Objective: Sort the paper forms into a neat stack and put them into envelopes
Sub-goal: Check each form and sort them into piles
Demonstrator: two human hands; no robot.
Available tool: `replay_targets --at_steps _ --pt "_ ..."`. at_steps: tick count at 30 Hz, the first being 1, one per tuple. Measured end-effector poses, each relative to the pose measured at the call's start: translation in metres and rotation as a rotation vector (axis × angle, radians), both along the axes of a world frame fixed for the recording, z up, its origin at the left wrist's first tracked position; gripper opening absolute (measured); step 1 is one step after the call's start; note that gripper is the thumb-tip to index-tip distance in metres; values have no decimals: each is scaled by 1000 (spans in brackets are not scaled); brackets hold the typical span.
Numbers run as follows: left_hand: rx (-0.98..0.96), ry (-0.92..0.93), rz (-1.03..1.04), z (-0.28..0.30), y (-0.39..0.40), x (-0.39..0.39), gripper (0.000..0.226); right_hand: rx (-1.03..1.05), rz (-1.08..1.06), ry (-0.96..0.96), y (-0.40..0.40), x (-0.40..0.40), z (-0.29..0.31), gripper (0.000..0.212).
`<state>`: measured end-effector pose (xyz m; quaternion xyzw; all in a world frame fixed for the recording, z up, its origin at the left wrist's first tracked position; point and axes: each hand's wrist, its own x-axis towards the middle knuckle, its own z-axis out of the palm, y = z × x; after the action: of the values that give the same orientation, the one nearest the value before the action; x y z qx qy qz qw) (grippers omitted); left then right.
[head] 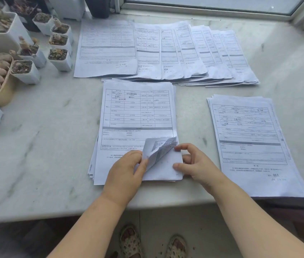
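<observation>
A stack of printed paper forms (136, 116) lies in the middle of the marble sill. My left hand (127, 170) pinches the top sheet's bottom right corner (156, 148) and curls it up and back. My right hand (194, 162) rests at the stack's right edge, fingertips on the sheet underneath. A second stack of forms (253, 138) lies to the right, near the front edge. Several forms are fanned out in an overlapping row (166, 51) at the back. No envelope is visible.
White pots of small succulents (60, 41) crowd the back left, with a round tan bowl (4, 90) of stone-like plants at the left edge. A window frame (212, 8) runs along the back. The marble sill (35, 155) ends just below my forearms.
</observation>
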<state>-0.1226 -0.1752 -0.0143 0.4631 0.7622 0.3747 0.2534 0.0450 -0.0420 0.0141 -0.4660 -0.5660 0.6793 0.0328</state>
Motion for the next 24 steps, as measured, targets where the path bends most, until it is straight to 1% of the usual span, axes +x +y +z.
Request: replay_targets --at_steps 4,9,11,14,15,16,17,18,19,20,21,22,23,24 --pt "-2 -14 -8 -2 0 -1 44 81 -37 -25 -3 -6 -2 32" --pt "-9 -16 0 -1 0 0 47 140 -91 -23 -5 -6 -6 36" --pt "-9 -6 16 -1 0 0 43 118 -107 -21 -6 -7 -4 30" --pt "-19 13 51 3 1 1 34 58 -93 -50 -3 -8 -2 12" --pt "-17 11 63 3 1 1 33 92 -71 -102 -2 -9 -1 9" --pt "-12 12 76 4 2 1 33 241 -52 -200 0 -10 0 12" --pt "-5 13 84 5 2 2 33 459 -25 -318 2 -12 4 15" --pt "0 9 86 5 2 2 33 609 -19 -373 4 -16 9 19" --pt "3 -5 86 4 1 2 33 640 -13 -372 7 -20 13 32" --pt "8 -25 78 3 0 1 33 492 -48 -332 10 -27 20 48" --pt "12 -44 57 3 -2 1 34 225 -81 -288 12 -34 29 59" --pt "22 -50 21 1 -4 1 36 5 -91 -283 13 -39 34 64" --pt "36 -33 -29 0 -7 1 36 -132 -62 -284 14 -41 35 62" --pt "49 3 -84 -2 -9 2 33 -183 -27 -280 13 -41 33 52"
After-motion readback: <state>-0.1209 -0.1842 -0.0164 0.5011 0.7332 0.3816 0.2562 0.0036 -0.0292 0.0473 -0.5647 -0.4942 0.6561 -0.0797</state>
